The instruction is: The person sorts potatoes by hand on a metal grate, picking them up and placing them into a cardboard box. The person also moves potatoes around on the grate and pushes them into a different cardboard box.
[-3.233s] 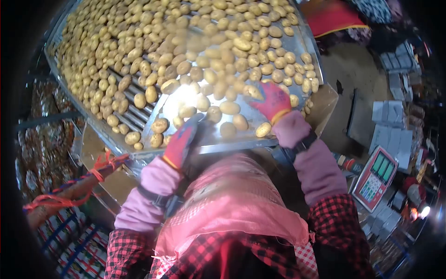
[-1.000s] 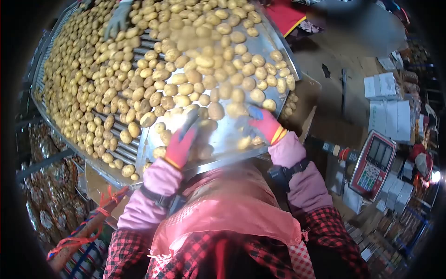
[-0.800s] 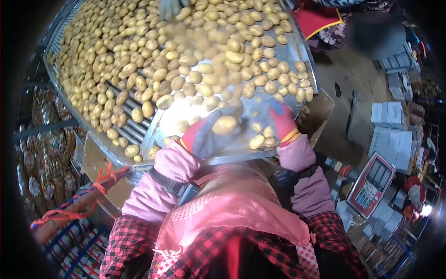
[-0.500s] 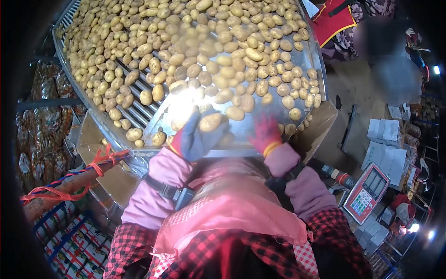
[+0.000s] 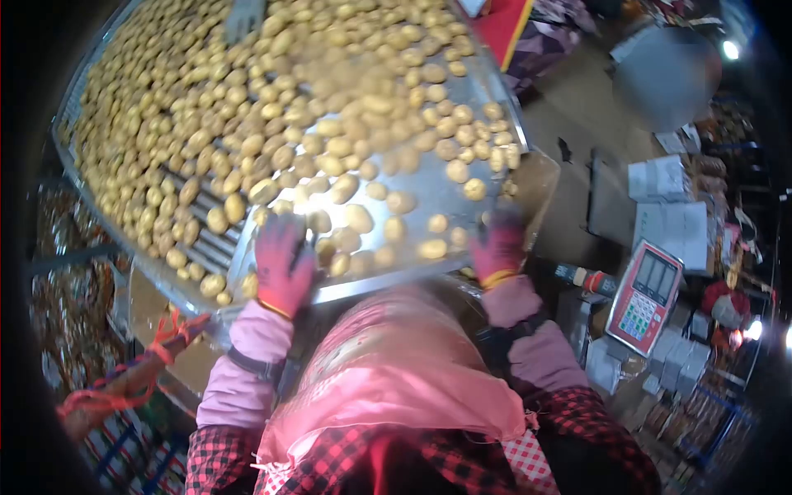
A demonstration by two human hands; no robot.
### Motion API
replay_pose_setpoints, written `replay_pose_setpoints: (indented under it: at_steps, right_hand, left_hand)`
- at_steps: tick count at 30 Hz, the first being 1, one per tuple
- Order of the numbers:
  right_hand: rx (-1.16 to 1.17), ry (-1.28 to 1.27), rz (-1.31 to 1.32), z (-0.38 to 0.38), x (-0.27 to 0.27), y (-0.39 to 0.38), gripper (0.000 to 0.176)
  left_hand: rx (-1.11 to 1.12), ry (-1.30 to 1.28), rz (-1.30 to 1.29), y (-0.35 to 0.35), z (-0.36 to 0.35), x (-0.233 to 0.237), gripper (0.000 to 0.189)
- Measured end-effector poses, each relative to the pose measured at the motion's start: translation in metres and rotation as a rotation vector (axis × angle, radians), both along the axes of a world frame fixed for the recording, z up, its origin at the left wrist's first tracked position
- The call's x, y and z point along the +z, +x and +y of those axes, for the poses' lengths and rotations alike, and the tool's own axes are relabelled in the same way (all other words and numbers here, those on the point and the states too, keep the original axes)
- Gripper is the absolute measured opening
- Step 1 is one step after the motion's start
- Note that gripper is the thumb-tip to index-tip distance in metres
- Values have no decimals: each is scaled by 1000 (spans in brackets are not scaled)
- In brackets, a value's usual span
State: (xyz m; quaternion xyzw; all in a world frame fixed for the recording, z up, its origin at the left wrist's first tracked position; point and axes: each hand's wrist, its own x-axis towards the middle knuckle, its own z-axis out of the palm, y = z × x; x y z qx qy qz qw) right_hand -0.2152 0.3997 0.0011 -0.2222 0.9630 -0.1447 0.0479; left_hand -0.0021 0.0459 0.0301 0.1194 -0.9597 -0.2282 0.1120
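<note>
Head view: potatoes lie on the tray between the left hand and right hand; I can't tell if either is spread or pinching. A bump could roll some off.

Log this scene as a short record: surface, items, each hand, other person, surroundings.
Surface: silver metal sorting table
Items: many yellow-brown oval potatoes, crowded at the far side, sparser near the wearer
Left: left hand in a pink-red glove, back upward, at the table's near left, beside potatoes; grip unclear
Right: right hand in a pink-red glove, blurred, at the table's near right; grip unclear
Other person: grey-gloved hand among the far potatoes
Surroundings: red-framed panel with keys and display, right of the table; white rectangular boxes beyond
</note>
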Motion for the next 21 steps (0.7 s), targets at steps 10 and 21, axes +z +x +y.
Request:
replay_pose_setpoints:
  at_steps: [10, 21]
  right_hand:
    - [259, 26, 93, 0, -25, -13, 68]
    - [565, 27, 165, -27, -13, -73, 67]
  left_hand:
    - [-586, 103, -121, -109, 101, -25, 74]
    - [18, -417, -11, -160, -11, -36, 57]
